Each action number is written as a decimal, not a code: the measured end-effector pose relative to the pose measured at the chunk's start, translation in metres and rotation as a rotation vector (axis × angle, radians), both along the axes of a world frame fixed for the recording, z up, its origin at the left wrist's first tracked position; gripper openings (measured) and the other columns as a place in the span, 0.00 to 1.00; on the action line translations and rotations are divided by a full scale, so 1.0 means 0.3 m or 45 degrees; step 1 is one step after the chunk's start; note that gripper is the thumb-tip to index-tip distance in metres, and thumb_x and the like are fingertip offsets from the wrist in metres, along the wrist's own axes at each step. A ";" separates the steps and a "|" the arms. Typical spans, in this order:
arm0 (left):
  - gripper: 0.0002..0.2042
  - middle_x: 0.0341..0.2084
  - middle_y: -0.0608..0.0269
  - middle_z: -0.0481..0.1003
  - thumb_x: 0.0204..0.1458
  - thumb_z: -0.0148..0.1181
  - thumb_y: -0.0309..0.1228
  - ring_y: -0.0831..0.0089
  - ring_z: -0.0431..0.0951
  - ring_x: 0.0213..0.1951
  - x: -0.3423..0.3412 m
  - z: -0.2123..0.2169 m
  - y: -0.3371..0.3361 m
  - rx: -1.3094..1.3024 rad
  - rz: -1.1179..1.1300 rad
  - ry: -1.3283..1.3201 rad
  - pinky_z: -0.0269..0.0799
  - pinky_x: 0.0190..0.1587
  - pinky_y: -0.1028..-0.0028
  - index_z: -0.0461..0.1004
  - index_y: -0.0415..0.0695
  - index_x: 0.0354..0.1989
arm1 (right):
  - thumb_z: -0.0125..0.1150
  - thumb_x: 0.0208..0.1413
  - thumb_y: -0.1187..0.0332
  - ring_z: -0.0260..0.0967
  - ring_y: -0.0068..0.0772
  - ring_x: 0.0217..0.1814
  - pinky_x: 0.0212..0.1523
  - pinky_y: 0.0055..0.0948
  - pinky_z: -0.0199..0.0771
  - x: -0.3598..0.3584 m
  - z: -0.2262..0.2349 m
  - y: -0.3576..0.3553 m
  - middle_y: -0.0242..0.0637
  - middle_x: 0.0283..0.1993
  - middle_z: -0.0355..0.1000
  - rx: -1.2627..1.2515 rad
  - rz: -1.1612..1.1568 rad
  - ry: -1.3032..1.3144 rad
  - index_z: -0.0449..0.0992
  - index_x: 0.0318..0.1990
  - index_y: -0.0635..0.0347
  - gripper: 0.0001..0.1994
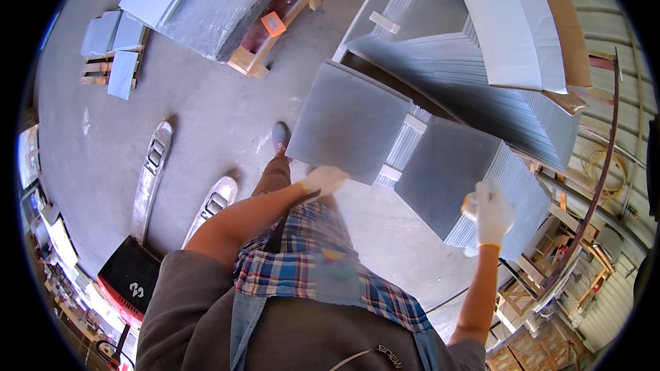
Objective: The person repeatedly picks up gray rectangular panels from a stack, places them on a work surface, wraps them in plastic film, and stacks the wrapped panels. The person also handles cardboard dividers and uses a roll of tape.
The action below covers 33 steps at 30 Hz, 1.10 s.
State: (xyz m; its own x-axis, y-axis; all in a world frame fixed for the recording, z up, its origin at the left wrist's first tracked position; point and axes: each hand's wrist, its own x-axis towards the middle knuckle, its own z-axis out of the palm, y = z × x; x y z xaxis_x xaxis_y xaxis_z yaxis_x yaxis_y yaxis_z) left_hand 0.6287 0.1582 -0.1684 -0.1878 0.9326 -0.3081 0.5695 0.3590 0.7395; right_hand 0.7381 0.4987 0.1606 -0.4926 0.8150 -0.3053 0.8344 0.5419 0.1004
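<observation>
My left hand (326,180), in a white work glove, is smeared by motion beside the near edge of a square grey panel (349,122). Whether it touches that panel I cannot tell. My right hand (491,214), gloved in white with a yellow cuff, is over the near right side of a stack of grey panels (450,165). Its fingers are curled; what they hold, if anything, is hidden. Between the square panel and the stack, two small white blocks, a far block (415,122) and a near block (390,172), lie across a ridged grey strip.
More stacked grey panels (426,62) stand beyond, beside tall white cardboard sheets (515,20). A wrapped stack (220,7) on a wooden pallet with an orange label (273,24) is far left. Pallet-jack forks (152,165) lie at left on the concrete floor.
</observation>
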 end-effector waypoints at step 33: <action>0.25 0.61 0.66 0.72 0.61 0.63 0.39 0.68 0.74 0.61 0.416 0.573 0.765 -1.098 1.826 -3.284 0.70 0.65 0.65 0.67 0.44 0.64 | 0.49 0.63 0.61 0.74 0.47 0.48 0.47 0.44 0.78 -0.230 -0.171 0.382 0.39 0.44 0.78 0.154 0.447 -0.248 0.81 0.39 0.57 0.14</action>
State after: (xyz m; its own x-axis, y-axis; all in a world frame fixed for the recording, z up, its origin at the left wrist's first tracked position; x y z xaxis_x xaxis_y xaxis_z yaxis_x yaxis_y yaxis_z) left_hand 0.7534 0.3878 0.0034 0.6651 0.5217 -0.5343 -0.5558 -0.1321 -0.8208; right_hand 0.6691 0.6131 0.1094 -0.6895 0.6435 -0.3324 0.5601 0.7647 0.3186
